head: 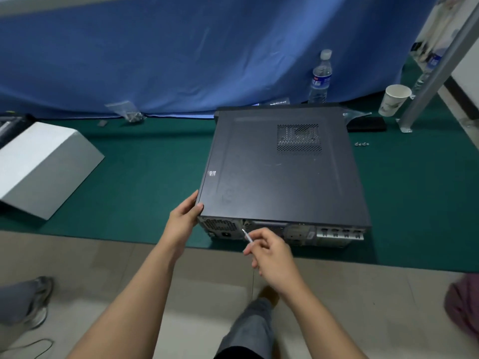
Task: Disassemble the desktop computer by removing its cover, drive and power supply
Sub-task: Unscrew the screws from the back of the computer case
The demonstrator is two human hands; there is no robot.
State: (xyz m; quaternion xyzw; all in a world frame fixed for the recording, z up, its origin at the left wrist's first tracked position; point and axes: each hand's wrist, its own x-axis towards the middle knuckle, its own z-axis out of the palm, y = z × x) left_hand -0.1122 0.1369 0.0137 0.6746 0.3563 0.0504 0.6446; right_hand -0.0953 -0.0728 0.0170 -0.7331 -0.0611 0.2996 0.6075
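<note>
A black desktop computer [280, 167] lies on its side on the green table, its dark cover panel [259, 182] facing up with a mesh vent near the far right. The rear panel [298, 233] with ports and slots faces me at the table's front edge. My left hand [185, 218] grips the near left corner of the case, thumb on top. My right hand [272, 255] holds a thin silver screwdriver [246, 236], its tip touching the rear panel beside the power supply grille [220, 225].
A grey slanted box [44, 164] sits at the left. A water bottle [321, 77], a paper cup [394, 99], a flat black object [366, 124] and loose screws [361, 144] lie at the back right. A small plastic bag [127, 111] lies by the blue curtain. Another person's shoe [39, 301] stands on the floor.
</note>
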